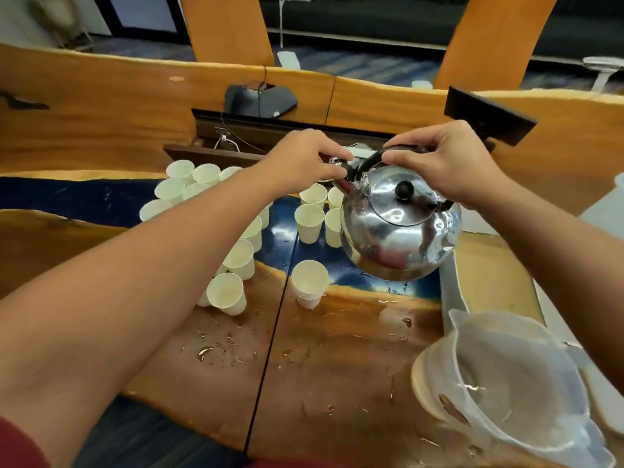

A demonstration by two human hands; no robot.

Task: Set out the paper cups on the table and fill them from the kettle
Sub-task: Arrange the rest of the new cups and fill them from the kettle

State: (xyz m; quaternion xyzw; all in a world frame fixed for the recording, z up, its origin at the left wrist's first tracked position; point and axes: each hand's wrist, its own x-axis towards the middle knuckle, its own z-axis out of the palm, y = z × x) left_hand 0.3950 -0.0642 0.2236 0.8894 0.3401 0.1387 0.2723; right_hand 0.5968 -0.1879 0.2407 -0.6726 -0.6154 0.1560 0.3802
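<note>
Head view: right hand (pixel 445 163) is gripping the shiny steel kettle's (pixel 398 231) black handle above white paper cups (pixel 309 222); left hand (pixel 304 160) is pinching its spout cap.

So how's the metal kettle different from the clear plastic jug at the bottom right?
The kettle is shiny metal, lidded and held in the air by both hands; the plastic jug is see-through, has no lid on and rests on the table. The kettle is round-bodied, the jug straighter-sided. Both are pouring vessels.
</note>
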